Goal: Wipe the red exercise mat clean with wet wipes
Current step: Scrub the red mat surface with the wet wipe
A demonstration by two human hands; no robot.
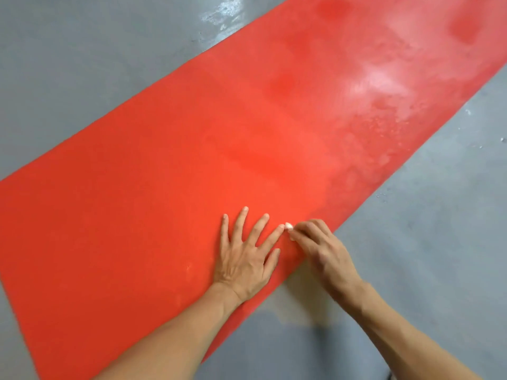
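The red exercise mat (170, 165) lies flat on the floor, running from the lower left to the upper right. My left hand (245, 256) rests flat on the mat near its right edge, fingers spread and straight. Right beside it, my right hand (319, 250) has its fingers curled around a small white wet wipe (288, 226); only a bit of the wipe shows at the fingertips, touching the mat. The far right part of the mat looks pale, shiny and streaked.
Grey smooth floor (428, 242) surrounds the mat on both sides. A glossy patch shows on the floor (222, 12) at the top, and small white specks lie on the floor (503, 139) at the right edge.
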